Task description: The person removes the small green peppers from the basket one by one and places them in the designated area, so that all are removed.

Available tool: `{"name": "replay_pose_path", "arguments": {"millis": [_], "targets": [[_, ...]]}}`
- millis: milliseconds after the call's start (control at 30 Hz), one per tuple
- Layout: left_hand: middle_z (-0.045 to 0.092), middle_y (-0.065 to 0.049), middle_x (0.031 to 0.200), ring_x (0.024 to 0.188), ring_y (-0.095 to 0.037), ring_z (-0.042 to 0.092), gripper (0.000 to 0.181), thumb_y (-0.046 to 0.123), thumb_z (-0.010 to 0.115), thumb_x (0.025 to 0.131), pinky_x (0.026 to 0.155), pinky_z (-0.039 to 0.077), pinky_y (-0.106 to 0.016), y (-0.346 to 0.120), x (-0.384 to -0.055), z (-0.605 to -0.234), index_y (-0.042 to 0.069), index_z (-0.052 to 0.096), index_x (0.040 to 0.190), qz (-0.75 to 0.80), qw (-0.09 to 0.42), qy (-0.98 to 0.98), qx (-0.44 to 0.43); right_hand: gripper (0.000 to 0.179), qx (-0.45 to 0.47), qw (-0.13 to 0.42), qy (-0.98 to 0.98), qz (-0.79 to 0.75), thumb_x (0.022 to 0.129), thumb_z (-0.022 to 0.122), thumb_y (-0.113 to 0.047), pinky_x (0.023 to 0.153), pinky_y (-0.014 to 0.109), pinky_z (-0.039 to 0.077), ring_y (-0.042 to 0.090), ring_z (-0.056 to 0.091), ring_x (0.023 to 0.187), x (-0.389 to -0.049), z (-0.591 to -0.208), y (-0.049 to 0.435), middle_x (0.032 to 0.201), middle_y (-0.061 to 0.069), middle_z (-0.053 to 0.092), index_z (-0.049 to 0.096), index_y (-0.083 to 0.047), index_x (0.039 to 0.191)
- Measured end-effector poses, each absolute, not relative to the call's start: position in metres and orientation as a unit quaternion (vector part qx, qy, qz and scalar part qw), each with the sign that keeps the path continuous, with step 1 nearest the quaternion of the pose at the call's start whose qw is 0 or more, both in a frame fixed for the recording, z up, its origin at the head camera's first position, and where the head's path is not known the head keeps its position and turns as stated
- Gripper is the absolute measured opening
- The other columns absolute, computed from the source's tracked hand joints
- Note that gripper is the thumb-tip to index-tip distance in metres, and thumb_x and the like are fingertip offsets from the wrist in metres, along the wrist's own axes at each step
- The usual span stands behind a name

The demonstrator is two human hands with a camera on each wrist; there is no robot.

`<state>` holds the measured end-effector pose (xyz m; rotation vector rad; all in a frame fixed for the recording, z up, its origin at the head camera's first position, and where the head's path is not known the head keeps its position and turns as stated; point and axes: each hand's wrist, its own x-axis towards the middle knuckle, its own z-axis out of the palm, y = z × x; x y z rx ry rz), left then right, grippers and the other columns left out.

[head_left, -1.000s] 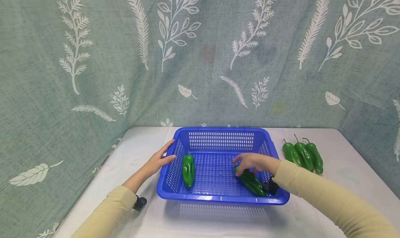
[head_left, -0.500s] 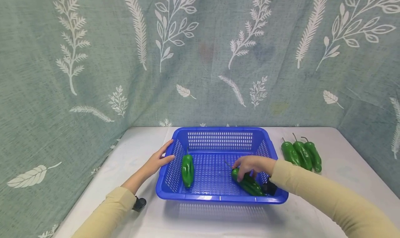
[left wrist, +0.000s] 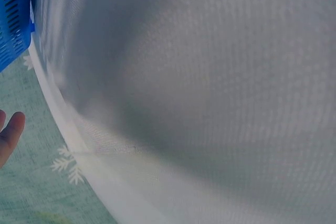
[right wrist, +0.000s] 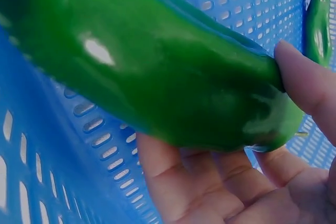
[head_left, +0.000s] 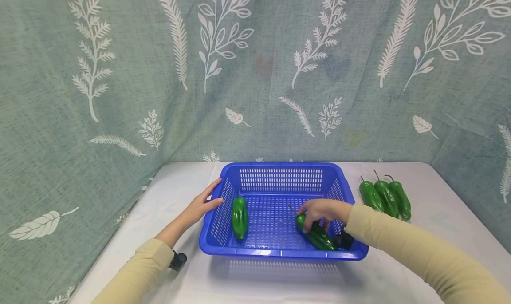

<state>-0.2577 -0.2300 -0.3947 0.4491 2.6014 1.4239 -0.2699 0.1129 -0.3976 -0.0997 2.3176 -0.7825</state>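
Observation:
My right hand (head_left: 321, 210) reaches into the blue plastic basket (head_left: 279, 253) and grips a green pepper (head_left: 317, 236) near its stem end. In the right wrist view the thumb lies on one side of this pepper (right wrist: 157, 72) and the fingers curl under the other. A second green pepper (head_left: 240, 219) lies along the basket's left side, apart from the hand. My left hand (head_left: 200, 205) rests at the basket's left rim with fingers extended. Only a fingertip or two (left wrist: 11, 132) of it show in the left wrist view.
Three green peppers (head_left: 385, 199) lie side by side on the white tabletop (head_left: 443, 224), right of the basket, stems pointing away. A grey-green curtain (head_left: 255, 95) with white leaf prints hangs behind the table and along its sides.
The right hand has settled around the pepper, which has shifted slightly and turned a little inside the basket. The left hand stays at the rim.

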Motion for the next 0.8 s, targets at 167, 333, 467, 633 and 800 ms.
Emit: {"name": "replay_pose_path", "arguments": {"millis": [167, 333, 467, 633, 800], "targets": [[0.027, -0.03, 0.143, 0.122, -0.049, 0.038, 0.063, 0.021, 0.049, 0.093, 0.094, 0.04, -0.053, -0.23, -0.258, -0.395, 0.009, 0.017, 0.146, 0.477, 0.074, 0.863, 0.148, 0.064, -0.041, 0.336, 0.879, -0.336, 0.065, 0.073, 0.003, 0.072, 0.053, 0.051, 0.041, 0.056, 0.101, -0.272, -0.396, 0.114, 0.113, 0.018, 0.056, 0.052, -0.004, 0.125], [0.025, -0.03, 0.144, 0.122, -0.05, 0.037, 0.064, 0.021, 0.048, 0.093, 0.094, 0.041, -0.053, -0.23, -0.258, -0.395, 0.009, 0.017, 0.147, 0.482, 0.076, 0.86, 0.148, 0.065, -0.046, 0.328, 0.87, -0.366, 0.067, 0.073, 0.002, 0.073, 0.054, 0.05, 0.036, 0.056, 0.102, -0.276, -0.391, 0.115, 0.113, 0.017, 0.055, 0.049, -0.002, 0.127], [0.025, -0.029, 0.144, 0.123, -0.05, 0.037, 0.063, 0.021, 0.048, 0.093, 0.094, 0.041, -0.053, -0.229, -0.258, -0.394, 0.009, 0.017, 0.147, 0.482, 0.076, 0.861, 0.148, 0.066, -0.047, 0.329, 0.863, -0.381, 0.068, 0.073, 0.0, 0.073, 0.052, 0.051, 0.033, 0.056, 0.101, -0.28, -0.387, 0.118, 0.115, 0.016, 0.053, 0.047, -0.001, 0.129], [0.026, -0.029, 0.143, 0.122, -0.049, 0.038, 0.064, 0.02, 0.048, 0.093, 0.094, 0.041, -0.053, -0.23, -0.257, -0.394, 0.009, 0.017, 0.147, 0.483, 0.078, 0.859, 0.147, 0.067, -0.047, 0.33, 0.851, -0.406, 0.07, 0.072, -0.002, 0.072, 0.048, 0.052, 0.032, 0.056, 0.101, -0.284, -0.383, 0.122, 0.117, 0.016, 0.053, 0.045, -0.001, 0.131], [0.026, -0.03, 0.143, 0.121, -0.05, 0.039, 0.063, 0.019, 0.048, 0.093, 0.092, 0.043, -0.052, -0.23, -0.258, -0.394, 0.008, 0.017, 0.147, 0.486, 0.077, 0.858, 0.149, 0.066, -0.048, 0.329, 0.836, -0.436, 0.073, 0.072, -0.004, 0.072, 0.045, 0.053, 0.029, 0.059, 0.097, -0.286, -0.376, 0.126, 0.113, 0.016, 0.054, 0.044, -0.002, 0.133]]}}
